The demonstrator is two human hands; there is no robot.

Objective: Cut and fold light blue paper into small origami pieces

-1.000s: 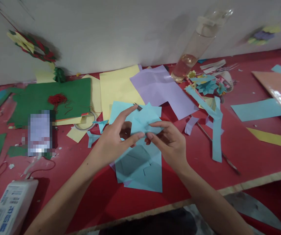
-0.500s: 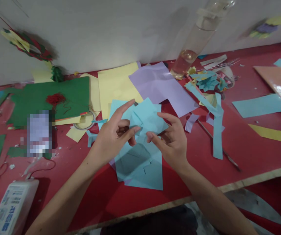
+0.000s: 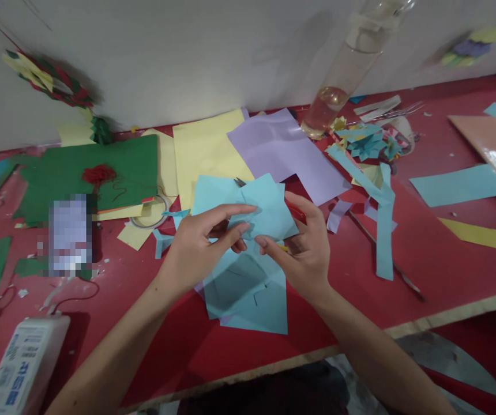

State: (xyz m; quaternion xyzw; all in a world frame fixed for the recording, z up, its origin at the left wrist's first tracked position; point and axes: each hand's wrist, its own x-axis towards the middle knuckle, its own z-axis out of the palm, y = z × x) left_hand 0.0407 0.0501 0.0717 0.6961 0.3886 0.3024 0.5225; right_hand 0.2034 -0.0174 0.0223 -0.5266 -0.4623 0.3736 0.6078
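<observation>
A small folded piece of light blue paper (image 3: 269,202) is held up between my two hands above the table. My left hand (image 3: 207,236) pinches its left side, index finger laid along the upper face and thumb below. At the lower right, my right hand (image 3: 306,248) grips the paper between thumb and fingers. Dark pointed metal tips (image 3: 239,182) stick out past its upper left edge, and a bit of red (image 3: 296,212) shows by my right fingers; they look like parts of scissors, mostly hidden. Under my hands lie larger light blue sheets (image 3: 269,314).
Yellow (image 3: 209,138) and purple sheets (image 3: 282,141) lie behind. Green paper (image 3: 131,155) with red thread (image 3: 98,174), a tape roll (image 3: 164,213), a blurred-out phone (image 3: 70,233) and a white box (image 3: 25,363) are left. A bottle (image 3: 338,75) and blue strips (image 3: 385,230) are right.
My left index finger has come down from the paper's top edge onto its face. My right index finger has shifted slightly outward, exposing the red part.
</observation>
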